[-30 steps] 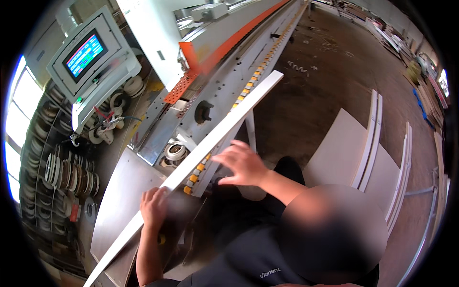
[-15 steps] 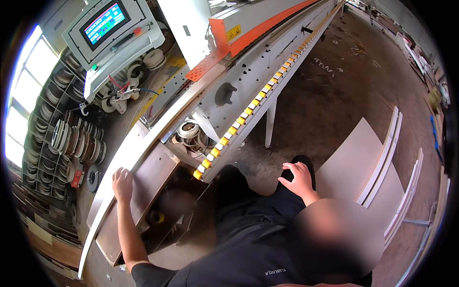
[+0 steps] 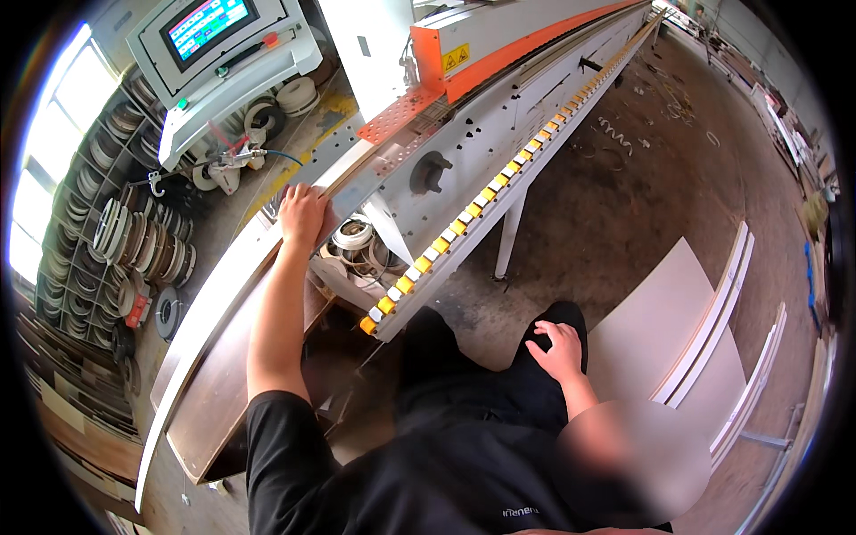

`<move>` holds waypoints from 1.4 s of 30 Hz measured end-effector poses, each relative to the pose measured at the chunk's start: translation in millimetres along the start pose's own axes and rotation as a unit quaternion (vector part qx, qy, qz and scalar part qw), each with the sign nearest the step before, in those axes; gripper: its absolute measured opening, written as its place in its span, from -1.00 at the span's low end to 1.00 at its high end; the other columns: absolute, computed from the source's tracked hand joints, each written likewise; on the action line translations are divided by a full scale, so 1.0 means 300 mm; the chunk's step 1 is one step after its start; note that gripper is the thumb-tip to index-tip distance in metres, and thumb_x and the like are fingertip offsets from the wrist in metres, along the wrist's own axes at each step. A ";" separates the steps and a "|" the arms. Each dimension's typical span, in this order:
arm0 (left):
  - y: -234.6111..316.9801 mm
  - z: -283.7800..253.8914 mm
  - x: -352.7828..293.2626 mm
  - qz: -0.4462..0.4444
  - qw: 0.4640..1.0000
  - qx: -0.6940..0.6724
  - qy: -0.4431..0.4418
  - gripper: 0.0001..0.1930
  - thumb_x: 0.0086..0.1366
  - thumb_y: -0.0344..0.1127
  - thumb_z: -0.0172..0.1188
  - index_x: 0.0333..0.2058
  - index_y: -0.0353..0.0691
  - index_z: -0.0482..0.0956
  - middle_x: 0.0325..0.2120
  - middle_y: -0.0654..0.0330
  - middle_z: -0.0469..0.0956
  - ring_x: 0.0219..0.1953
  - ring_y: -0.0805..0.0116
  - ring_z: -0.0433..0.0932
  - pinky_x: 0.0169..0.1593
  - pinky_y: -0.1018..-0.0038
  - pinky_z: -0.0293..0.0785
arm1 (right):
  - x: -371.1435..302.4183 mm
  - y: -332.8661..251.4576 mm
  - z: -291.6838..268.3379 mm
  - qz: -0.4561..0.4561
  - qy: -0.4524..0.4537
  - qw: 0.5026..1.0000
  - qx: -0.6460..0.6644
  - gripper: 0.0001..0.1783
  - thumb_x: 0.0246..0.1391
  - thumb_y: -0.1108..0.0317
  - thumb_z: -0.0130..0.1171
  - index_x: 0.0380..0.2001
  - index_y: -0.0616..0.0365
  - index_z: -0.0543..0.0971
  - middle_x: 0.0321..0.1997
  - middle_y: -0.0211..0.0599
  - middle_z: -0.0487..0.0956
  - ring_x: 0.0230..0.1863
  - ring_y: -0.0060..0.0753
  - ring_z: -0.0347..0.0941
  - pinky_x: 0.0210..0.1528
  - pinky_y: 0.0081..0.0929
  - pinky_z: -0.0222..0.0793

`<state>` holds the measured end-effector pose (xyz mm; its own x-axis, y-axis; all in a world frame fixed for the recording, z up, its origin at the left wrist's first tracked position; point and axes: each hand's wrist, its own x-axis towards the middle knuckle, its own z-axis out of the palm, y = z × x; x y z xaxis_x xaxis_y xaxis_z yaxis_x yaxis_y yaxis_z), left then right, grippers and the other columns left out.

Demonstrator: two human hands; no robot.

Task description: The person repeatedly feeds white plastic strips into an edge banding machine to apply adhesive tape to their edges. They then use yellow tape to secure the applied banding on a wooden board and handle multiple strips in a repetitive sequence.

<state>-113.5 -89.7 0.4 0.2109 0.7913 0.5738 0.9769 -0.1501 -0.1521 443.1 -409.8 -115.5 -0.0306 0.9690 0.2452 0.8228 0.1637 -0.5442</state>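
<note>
Board (image 3: 212, 312), long, narrow and white, lies on the left side of the roller rail (image 3: 423, 265) in my head view, apart from it and slanting roughly the same way. Its near end bows down past the rail's near tip, as the wide lens shows it, and its far part runs toward the orange perforated plate (image 3: 401, 116), which sits left of the rail too. Under much of the board is a brown bench (image 3: 223, 392), left of the rail's near tip.

My left hand (image 3: 303, 214) is on the board's far part, left of the rail, back uppermost and fingers together, bent over the top. I cannot tell whether they close round an edge or only press down. My right hand (image 3: 559, 348) is at my knee (image 3: 563, 311), right of the rail's near tip and well apart from the board; its fingers are loosely curled and spread a little, with nothing visible in them.

Between board and rail, low down, sit coiled reels (image 3: 352, 236). Far to the left of the rail stand a control panel (image 3: 209, 36) with a lit screen and a rack of reels (image 3: 134, 241). Right of the rail, pale panels (image 3: 655, 294) lean near my knee, and curly shavings (image 3: 615, 134) lie on the floor (image 3: 571, 214).
</note>
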 end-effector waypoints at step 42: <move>0.154 0.044 0.112 -0.027 0.999 -0.019 0.008 -0.67 0.45 0.01 0.25 0.00 -0.03 0.76 0.02 0.32 0.69 0.17 0.17 0.59 0.21 0.14 0.47 | 0.063 0.106 0.018 0.094 0.034 0.992 0.080 -0.71 0.13 0.21 0.53 -0.13 0.05 0.72 -0.31 -0.44 0.84 -0.25 -0.27 0.75 -0.09 -0.26 0.62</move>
<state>-61.6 -62.3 2.1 0.1590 0.7890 0.5935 0.9873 -0.1303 -0.0912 465.7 -385.3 -132.4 0.1580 0.9715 0.1769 0.7097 0.0129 -0.7044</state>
